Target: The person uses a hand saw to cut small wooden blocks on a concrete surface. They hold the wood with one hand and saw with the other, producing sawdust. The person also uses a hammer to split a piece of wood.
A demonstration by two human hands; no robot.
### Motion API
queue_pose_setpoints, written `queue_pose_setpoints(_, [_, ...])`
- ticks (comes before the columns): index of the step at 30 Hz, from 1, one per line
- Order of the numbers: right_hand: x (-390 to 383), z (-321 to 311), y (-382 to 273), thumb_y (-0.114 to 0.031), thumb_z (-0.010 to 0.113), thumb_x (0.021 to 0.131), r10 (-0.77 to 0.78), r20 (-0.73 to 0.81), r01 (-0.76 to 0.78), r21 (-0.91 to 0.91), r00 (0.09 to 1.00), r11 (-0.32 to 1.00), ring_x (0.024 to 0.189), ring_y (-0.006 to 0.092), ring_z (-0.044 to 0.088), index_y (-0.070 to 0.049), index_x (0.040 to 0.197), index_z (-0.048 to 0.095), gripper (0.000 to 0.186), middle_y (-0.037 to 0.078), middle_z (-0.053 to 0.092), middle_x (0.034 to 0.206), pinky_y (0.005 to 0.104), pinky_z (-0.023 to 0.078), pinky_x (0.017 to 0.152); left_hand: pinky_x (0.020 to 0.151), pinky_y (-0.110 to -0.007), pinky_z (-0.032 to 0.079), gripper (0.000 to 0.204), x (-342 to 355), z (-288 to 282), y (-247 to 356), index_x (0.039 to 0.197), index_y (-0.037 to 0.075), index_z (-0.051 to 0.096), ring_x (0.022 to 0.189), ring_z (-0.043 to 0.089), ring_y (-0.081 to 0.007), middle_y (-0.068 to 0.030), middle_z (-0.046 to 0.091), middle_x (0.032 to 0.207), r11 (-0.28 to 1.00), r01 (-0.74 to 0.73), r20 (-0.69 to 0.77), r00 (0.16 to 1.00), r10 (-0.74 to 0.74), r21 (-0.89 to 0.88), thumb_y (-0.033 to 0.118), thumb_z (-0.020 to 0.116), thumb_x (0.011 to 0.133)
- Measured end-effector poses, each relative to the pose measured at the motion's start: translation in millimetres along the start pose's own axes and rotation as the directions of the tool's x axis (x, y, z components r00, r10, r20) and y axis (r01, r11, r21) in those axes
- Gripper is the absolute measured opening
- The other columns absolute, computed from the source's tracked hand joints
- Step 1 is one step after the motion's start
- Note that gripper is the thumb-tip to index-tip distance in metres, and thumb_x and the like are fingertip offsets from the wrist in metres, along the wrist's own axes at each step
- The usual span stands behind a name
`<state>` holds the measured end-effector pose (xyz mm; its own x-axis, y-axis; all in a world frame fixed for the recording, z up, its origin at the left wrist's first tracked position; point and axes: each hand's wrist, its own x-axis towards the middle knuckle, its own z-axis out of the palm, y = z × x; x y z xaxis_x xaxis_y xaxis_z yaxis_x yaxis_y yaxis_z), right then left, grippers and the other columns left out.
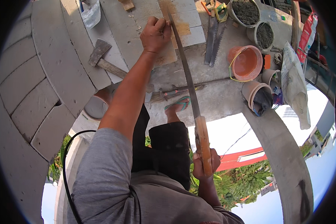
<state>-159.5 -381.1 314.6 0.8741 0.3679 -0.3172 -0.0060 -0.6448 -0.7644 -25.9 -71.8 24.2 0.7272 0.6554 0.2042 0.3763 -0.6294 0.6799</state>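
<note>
My right hand is wrapped round the wooden handle of a long handsaw. The dark blade runs up and away to a pale board strewn with brown sawdust, and its far end lies over that dusty patch. My left hand is closed in a fist on the same work surface, just left of the blade, with the thumb side close to it. Whatever the left fingers may hold is hidden. A hatchet with a wooden handle lies left of my left forearm.
Two more saws lie at the upper right. Beyond them stand buckets of grey mortar, a reddish bucket and a white sack. Grey blocks fill the left side. My sandalled foot is below the blade.
</note>
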Motion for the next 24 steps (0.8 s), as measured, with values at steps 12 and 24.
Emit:
queue_pose_setpoints(12, [82,43,-3,-0.003,0.072,0.093,-0.043,-0.014,0.044,0.147,0.999,0.988,0.056,0.0158,0.067,-0.002,0.091,0.059,0.013,0.010,0.068,0.068,0.0314,0.052,0.054,0.067,-0.049,0.051,0.025,-4,-7,1,0.089,0.009,0.059,0.079,0.064,-0.0377,-0.0110,0.059,0.090,0.997,0.062,0.034,0.998,-0.060,-0.045,0.029,0.069,0.101])
queue_pose_setpoints(24, [78,39,-4,-0.009,0.072,0.091,0.001,0.024,-0.001,-0.007,1.000,1.000,0.064,0.0317,0.063,0.000,0.091,0.065,0.011,0.014,0.059,0.079,0.0405,0.047,0.058,0.072,-0.053,0.050,0.039,13,7,15,0.086,0.010,0.060,0.082,0.064,-0.0399,-0.0124,0.063,0.091,0.915,0.401,-0.021,0.916,-0.401,0.032,0.042,0.060,0.107])
